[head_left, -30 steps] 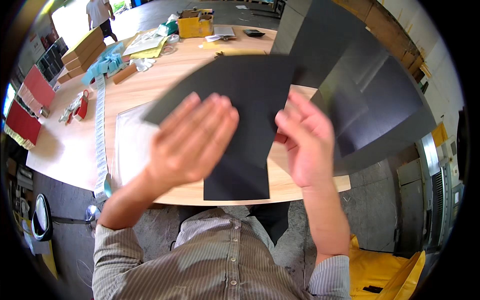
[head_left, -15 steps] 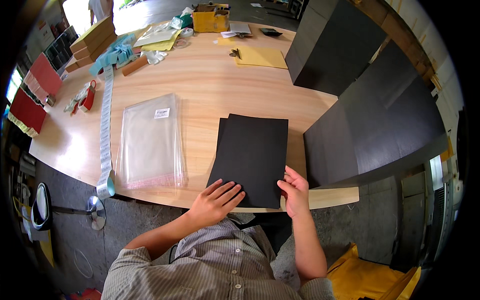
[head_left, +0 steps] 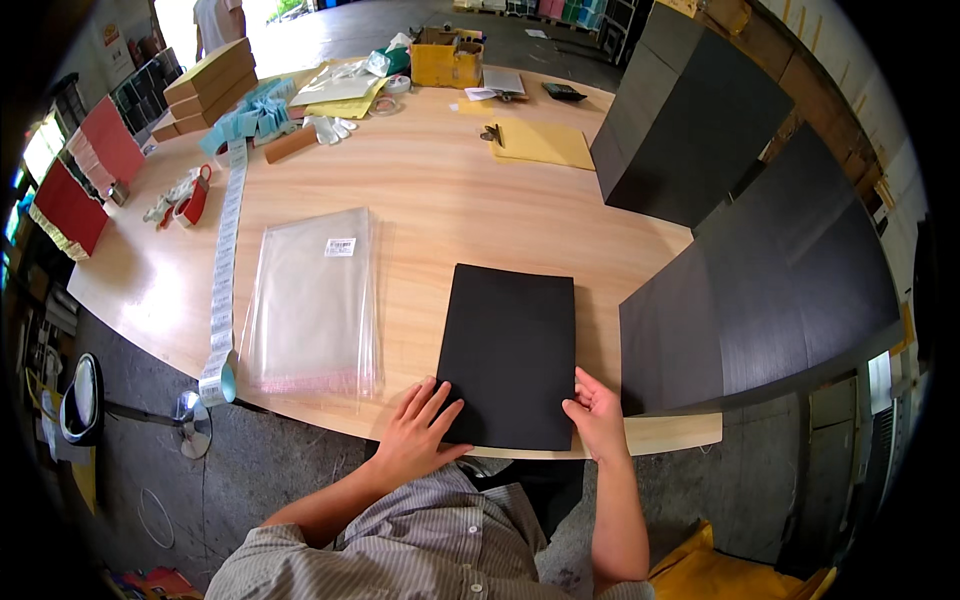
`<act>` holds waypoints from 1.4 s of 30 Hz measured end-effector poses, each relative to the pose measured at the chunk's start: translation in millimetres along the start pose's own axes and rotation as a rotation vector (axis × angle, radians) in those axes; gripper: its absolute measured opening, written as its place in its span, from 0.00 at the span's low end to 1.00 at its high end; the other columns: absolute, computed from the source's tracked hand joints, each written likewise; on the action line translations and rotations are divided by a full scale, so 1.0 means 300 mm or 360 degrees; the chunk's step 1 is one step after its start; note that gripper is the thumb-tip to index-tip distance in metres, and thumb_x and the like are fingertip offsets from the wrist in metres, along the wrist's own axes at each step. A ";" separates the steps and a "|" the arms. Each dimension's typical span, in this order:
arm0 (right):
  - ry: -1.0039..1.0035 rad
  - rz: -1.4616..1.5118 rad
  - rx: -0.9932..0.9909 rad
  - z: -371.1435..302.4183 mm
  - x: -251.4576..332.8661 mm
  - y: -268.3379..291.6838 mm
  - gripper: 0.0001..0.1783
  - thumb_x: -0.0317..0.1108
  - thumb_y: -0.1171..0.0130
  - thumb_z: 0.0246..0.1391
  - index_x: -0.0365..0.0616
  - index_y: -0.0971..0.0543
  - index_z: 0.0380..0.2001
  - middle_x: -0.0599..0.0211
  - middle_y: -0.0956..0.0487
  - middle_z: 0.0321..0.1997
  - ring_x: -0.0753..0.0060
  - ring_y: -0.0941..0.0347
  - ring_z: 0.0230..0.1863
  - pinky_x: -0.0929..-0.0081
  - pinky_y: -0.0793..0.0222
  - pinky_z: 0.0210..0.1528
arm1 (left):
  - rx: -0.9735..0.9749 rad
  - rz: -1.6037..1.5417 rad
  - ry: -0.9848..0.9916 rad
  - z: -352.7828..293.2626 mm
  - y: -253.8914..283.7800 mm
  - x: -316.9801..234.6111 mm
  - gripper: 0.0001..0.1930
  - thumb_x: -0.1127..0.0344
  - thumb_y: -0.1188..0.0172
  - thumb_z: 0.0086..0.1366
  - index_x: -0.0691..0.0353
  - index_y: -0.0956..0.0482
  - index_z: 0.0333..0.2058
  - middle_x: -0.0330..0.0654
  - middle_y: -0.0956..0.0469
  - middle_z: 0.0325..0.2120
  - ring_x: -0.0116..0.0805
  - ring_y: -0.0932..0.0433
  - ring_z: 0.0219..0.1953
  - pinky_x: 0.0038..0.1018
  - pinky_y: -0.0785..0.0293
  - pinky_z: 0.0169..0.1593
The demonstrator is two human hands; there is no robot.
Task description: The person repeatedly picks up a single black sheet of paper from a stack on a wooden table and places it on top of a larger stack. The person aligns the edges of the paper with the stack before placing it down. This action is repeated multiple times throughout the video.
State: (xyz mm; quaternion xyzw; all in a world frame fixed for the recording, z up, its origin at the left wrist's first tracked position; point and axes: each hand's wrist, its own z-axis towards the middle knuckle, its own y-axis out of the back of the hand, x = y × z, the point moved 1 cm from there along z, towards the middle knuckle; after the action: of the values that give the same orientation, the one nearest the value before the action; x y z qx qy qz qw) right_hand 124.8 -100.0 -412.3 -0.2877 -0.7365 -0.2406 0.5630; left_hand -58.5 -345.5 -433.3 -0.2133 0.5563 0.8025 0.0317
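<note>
A neat stack of black sheets lies on the table near its front edge, its sides lined up. My left hand rests at the stack's lower left edge, fingers spread and fingertips against the side. At the lower right edge is my right hand, with its thumb and forefinger apart beside the sheets; its other fingers are partly hidden. Left of the stack lies a pile of clear plastic bags with a white label on the top one.
Two tall black stacks stand on the right. A strip of labels runs down the left side. Farther back are red-handled scissors, a yellow clipboard, a yellow box and brown boxes. A person stands beyond.
The offset black sheets now lie flush as one stack. My left hand has slid off their top to the left edge; my right hand has loosened its pinch. The view has shifted slightly.
</note>
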 end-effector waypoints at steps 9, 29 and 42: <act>0.0049 -0.0487 0.0020 -0.004 0.004 0.005 0.38 0.14 0.42 0.56 0.30 0.36 0.72 0.76 0.27 0.41 0.90 0.33 0.34 0.88 0.33 0.39 | -0.0029 0.0022 -0.0070 0.003 0.017 -0.003 0.31 0.42 0.28 0.58 0.58 0.18 0.52 0.54 0.28 0.63 0.56 0.35 0.70 0.50 0.40 0.71; 0.0691 -0.1320 -0.0400 -0.090 -0.096 -0.102 0.34 0.33 0.39 0.56 0.27 0.33 0.63 0.34 0.30 0.63 0.30 0.32 0.58 0.46 0.34 0.64 | -0.0189 0.0023 -0.0104 0.000 -0.015 -0.001 0.30 0.46 0.22 0.49 0.58 0.15 0.46 0.50 0.22 0.57 0.53 0.28 0.64 0.51 0.35 0.66; 0.1133 -0.1224 -0.0433 -0.223 0.112 -0.009 0.27 0.38 0.38 0.63 0.36 0.25 0.61 0.51 0.28 0.69 0.47 0.31 0.66 0.54 0.33 0.65 | 0.0264 0.0270 -0.0539 0.229 0.266 -0.131 0.31 0.45 0.21 0.48 0.55 0.14 0.48 0.49 0.21 0.56 0.51 0.26 0.63 0.48 0.32 0.64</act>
State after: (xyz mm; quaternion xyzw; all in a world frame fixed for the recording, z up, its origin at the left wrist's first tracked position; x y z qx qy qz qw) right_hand 162.4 -142.1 -363.0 0.0316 -0.5146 -0.6051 0.6067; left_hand -67.2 -306.1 -328.3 -0.0244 0.6232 0.7781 0.0746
